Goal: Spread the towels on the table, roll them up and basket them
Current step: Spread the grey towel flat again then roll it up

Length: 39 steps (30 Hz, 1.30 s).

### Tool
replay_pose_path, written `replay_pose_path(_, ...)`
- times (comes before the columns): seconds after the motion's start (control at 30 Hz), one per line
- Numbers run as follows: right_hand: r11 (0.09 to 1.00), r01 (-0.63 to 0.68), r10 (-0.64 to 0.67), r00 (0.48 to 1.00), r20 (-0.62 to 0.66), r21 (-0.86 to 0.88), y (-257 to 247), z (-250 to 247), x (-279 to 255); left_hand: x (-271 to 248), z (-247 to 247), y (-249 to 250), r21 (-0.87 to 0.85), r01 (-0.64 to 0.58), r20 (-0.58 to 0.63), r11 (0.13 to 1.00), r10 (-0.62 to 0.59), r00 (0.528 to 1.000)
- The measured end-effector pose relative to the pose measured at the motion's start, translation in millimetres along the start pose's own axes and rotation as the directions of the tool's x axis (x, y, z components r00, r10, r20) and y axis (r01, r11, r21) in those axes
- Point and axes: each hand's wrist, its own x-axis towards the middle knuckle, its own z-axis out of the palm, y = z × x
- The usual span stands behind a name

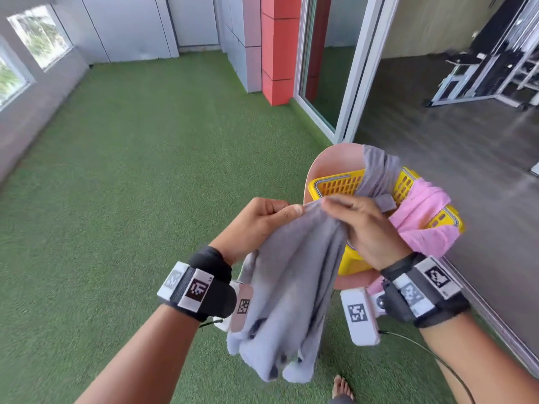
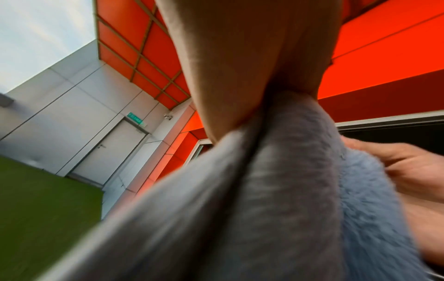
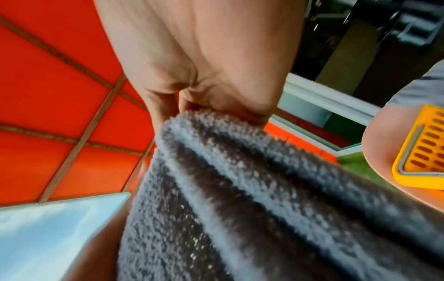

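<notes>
Hands meet in the head view: your left hand (image 1: 259, 225) and right hand (image 1: 364, 228) pinch the grey towel (image 1: 291, 287), which hangs below them, yellow basket (image 1: 338, 185) just beyond. Both wrist views show fingers clamping its top edge.

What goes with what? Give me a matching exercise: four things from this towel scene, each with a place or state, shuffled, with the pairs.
1. grey towel
2. pink towel
3. yellow basket
4. second grey towel

A. stands on the round pink table
B. draped over the basket's far rim
C. pinched by left hand and right hand
D. hangs over the basket's right side

Pairs: 1-C, 2-D, 3-A, 4-B
</notes>
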Motion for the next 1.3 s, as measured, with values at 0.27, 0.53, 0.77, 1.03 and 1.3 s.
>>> replay_pose_path(0.27, 0.971, -0.078, 0.127, 0.97, 0.21, -0.227, 10.2, 27.4, -8.7, 7.5, -0.5, 15.8, 0.017, -0.074, -0.037, 0.997, 0.074, 0.997)
replay_pose_path(0.53, 0.981, -0.068, 0.098, 0.982, 0.162, -0.18, -1.7, 24.6, -4.2, 2.8, -9.1, 17.1, -0.011, -0.067, -0.106, 0.998, 0.065, 0.992)
replay_pose_path(0.77, 0.982, -0.013, 0.029, 0.996, -0.083, 0.186, -20.5, -7.4, 14.2, -3.8, -18.0, 11.0, 0.026, -0.002, 0.01, 1.0, 0.002, 1.0)
replay_pose_path(1.03, 1.0, -0.026, 0.026, 0.999, 0.039, 0.001, -15.2, 10.6, 1.8, 7.5, -14.0, 19.9, 0.019, -0.029, 0.043, 0.999, 0.028, 0.999)
replay_pose_path(1.3, 0.984, -0.027, 0.051, 0.99, 0.133, -0.175, 2.4, 23.9, -4.6, 21.9, -10.4, 17.7, -0.119, -0.079, -0.035, 0.99, 0.076, 0.997)
